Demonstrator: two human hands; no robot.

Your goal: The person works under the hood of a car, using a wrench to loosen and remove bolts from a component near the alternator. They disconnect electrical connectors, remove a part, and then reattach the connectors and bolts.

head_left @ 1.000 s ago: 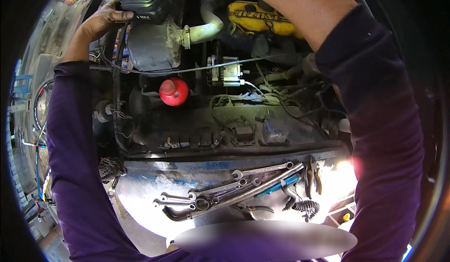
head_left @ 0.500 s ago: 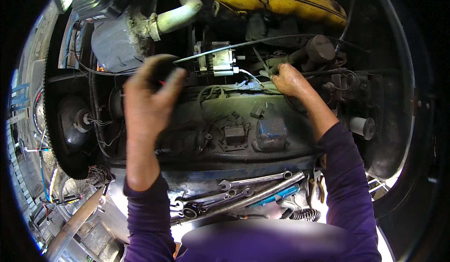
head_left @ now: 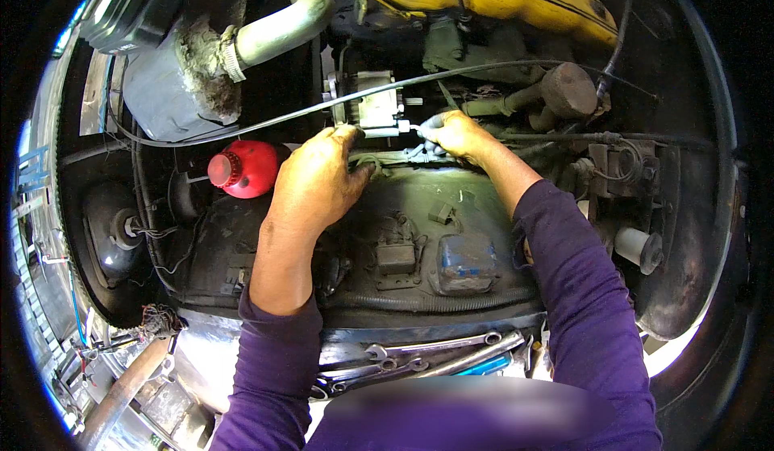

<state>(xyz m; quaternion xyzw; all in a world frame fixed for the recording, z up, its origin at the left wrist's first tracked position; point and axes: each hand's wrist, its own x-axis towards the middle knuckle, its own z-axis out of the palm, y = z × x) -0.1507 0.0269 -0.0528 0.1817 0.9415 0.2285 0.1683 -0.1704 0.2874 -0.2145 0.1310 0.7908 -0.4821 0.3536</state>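
A silver alternator (head_left: 375,111) sits in the engine bay, below the yellow engine cover. My right hand (head_left: 455,134) is at its right end, fingers pinched on a small wire connector (head_left: 414,128) at the housing. The fingers hide most of this wire. My left hand (head_left: 318,173) reaches to the near left side of the alternator. Its fingertips are at or close to the lower edge of the housing, and the thumb stands apart from them. Nothing shows in its grasp. A pale wiring bundle (head_left: 395,157) runs just below both hands.
A red bottle (head_left: 246,169) stands left of my left hand. A long thin cable (head_left: 282,116) crosses above the alternator. The yellow engine cover (head_left: 500,4) and a pale intake pipe (head_left: 278,32) lie behind. Several wrenches (head_left: 435,345) rest on the front ledge.
My left hand has moved right and down, from near the cable to beside the alternator, uncovering the red bottle. My right hand has moved left to the connector.
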